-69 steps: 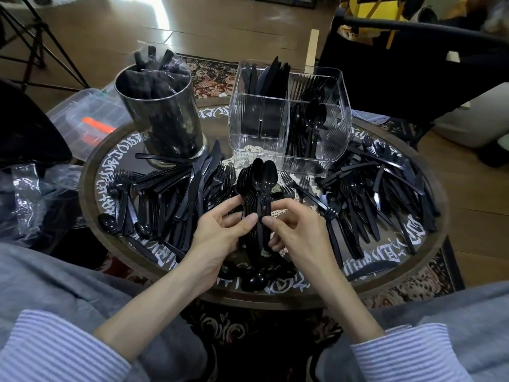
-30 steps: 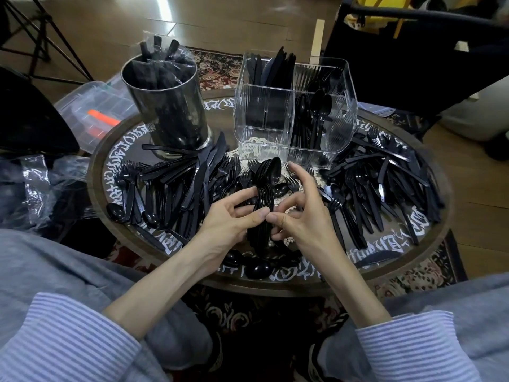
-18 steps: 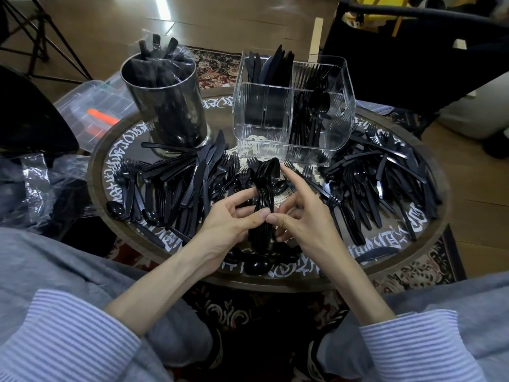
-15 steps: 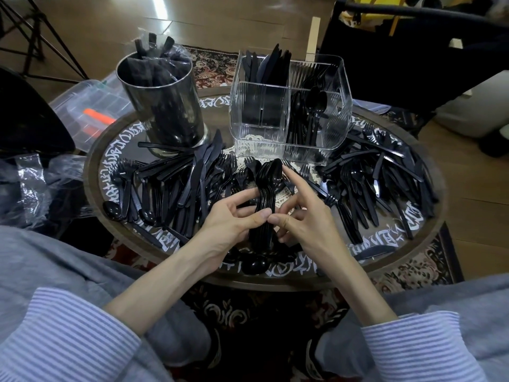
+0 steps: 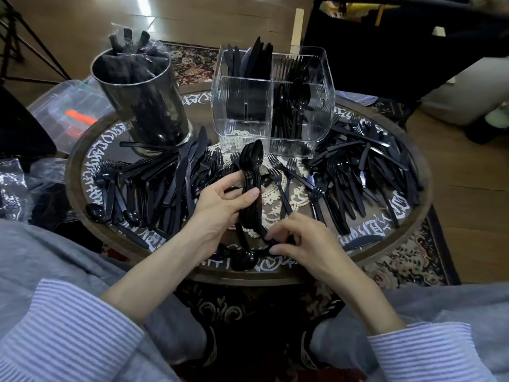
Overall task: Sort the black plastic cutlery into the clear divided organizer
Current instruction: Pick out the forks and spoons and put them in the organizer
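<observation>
My left hand [image 5: 223, 202] grips a nested stack of black spoons [image 5: 252, 172], bowls pointing toward the clear divided organizer [image 5: 271, 97]. My right hand [image 5: 303, 241] is low at the table's near edge, its fingers pinching the handle of a loose black spoon [image 5: 243, 259] lying there. The organizer holds knives in its back left part, forks at back right and spoons at front right; its front left part shows nothing inside. Loose black cutlery [image 5: 360, 175] covers the table.
A shiny metal cylinder [image 5: 143, 106] full of bagged cutlery stands at the back left of the round table [image 5: 385, 252]. Knives and forks are piled left [image 5: 165, 183] and right. A clear plastic box [image 5: 68, 114] sits on the floor to the left.
My right hand has let go of the spoon stack and dropped to the near edge onto a loose spoon. My left hand alone now holds the stack.
</observation>
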